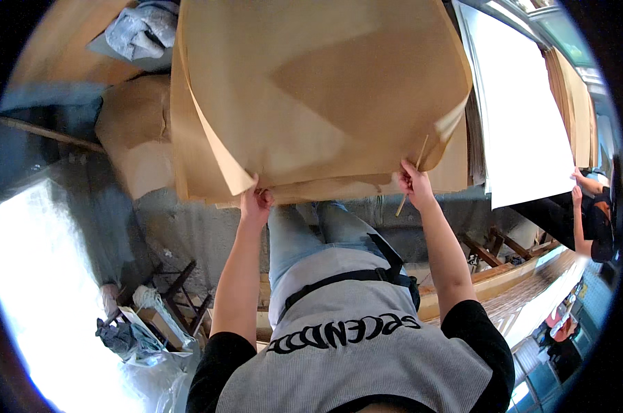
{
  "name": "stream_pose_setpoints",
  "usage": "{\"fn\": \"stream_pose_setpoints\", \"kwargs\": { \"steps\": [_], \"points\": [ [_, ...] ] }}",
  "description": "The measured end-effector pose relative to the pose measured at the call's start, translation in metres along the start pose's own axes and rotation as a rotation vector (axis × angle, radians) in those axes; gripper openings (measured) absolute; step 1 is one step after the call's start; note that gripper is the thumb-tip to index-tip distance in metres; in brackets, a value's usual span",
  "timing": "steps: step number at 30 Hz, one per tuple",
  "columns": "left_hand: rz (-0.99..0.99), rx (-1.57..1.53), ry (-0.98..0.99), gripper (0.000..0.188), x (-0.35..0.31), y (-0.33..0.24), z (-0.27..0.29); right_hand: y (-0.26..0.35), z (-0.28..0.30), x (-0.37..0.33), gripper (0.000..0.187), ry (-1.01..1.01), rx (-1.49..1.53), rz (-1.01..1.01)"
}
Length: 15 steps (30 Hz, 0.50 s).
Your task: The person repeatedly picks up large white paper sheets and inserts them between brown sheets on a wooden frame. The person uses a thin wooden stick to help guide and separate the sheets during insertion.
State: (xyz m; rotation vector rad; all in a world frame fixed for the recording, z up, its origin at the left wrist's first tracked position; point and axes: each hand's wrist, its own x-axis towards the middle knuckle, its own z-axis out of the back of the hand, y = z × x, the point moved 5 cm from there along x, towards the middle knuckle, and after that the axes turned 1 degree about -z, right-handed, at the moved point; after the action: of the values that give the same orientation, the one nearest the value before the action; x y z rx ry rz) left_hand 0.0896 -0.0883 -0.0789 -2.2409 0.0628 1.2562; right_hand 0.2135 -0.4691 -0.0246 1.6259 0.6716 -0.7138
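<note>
A large sheet of brown paper (256, 103) lies over a stack of similar sheets (311, 193), its near edge lifted and its sides curling up. My left hand (257, 199) is closed on the sheet's near left corner, where the edge folds over. On the near right, my right hand (412, 182) grips the same edge, fingers bent. A thin tan stick (422, 153) runs through the right hand, slanting up past the fingers and out below them. Part of the stack is hidden beneath the lifted sheet.
To the right hangs a big white sheet (518, 117), held by another person's hands (581, 189). A grey cloth (142, 31) lies at the far left. Brown paper (136, 131) sits left of the stack. Wooden stools or frames (180, 289) and plastic wrapping (156, 372) stand at lower left.
</note>
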Motion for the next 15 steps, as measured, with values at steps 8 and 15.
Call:
{"fn": "stream_pose_setpoints", "kwargs": {
  "steps": [8, 15],
  "points": [
    [0.1, -0.081, -0.13, 0.025, 0.011, 0.0, -0.02, -0.01, 0.008, 0.025, 0.02, -0.059, -0.011, -0.159],
    [0.144, -0.107, -0.135, 0.024, -0.015, 0.022, 0.002, -0.026, 0.023, -0.009, 0.023, -0.091, -0.047, -0.162]
  ]
}}
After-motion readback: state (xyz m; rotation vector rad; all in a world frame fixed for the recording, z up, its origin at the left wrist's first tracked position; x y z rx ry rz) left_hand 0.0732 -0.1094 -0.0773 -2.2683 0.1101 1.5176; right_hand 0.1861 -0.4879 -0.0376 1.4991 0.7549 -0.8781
